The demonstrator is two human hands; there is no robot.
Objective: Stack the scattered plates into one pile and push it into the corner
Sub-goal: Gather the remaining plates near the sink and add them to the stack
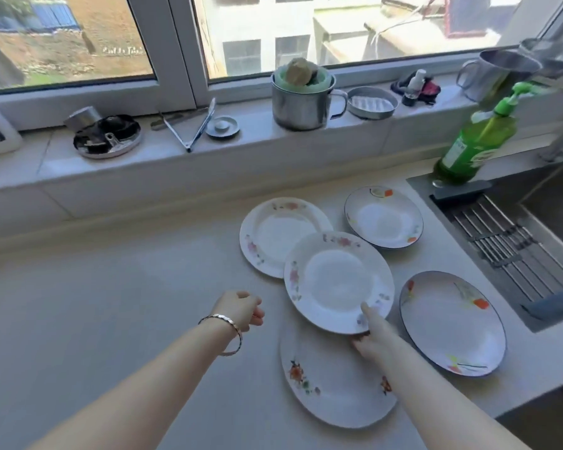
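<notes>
Several white plates lie on the pale counter (111, 303). My right hand (371, 336) grips the near rim of a pink-flowered plate (338, 280), held tilted above the counter and overlapping a second pink-flowered plate (273, 235) behind it. A larger plate with orange flowers (332, 388) lies under my right forearm. Two blue-rimmed plates sit to the right: one near (452, 323), one far (384, 219). My left hand (241, 310) hovers left of the held plate with its fingers loosely curled and nothing in it.
A sink with a metal rack (507, 248) lies at the right, with a green soap bottle (478, 147) at its back corner. The windowsill (176, 157) carries a metal mug (299, 102), tongs, a lid and small dishes.
</notes>
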